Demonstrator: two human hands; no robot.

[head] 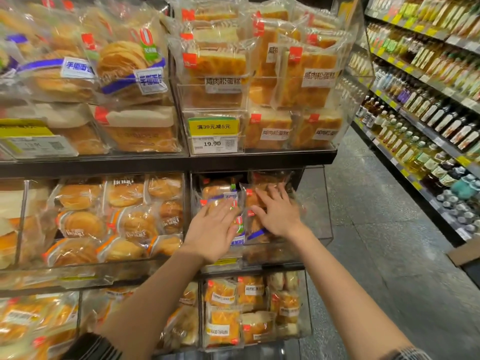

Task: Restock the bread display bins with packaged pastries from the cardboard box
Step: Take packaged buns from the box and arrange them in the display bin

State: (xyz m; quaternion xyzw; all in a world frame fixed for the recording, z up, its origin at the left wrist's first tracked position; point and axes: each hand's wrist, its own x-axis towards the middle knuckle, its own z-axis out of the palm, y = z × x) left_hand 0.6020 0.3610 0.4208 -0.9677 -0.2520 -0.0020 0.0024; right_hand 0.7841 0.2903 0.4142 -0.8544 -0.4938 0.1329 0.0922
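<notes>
Both flat, open-fingered hands, left hand (pixel 211 229) and right hand (pixel 276 211), press pastry packs (pixel 233 203) in a clear bin (pixel 315 203) (yellow tag (pixel 213 126) above: "满39元减5元", 19.90).

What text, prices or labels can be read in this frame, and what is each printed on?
"满39元减5元": yellow promo tag on the top right bin.
"19.90": white price label beneath it.
"咸肉松蛋糕": white labels on the cake packs in that bin.
"0": green badge on the round bread pack, top left; its blue-banded label is only partly legible.
Left price tag: blurred.
Lower bin packs and bottle labels: too small or blurred.
</notes>
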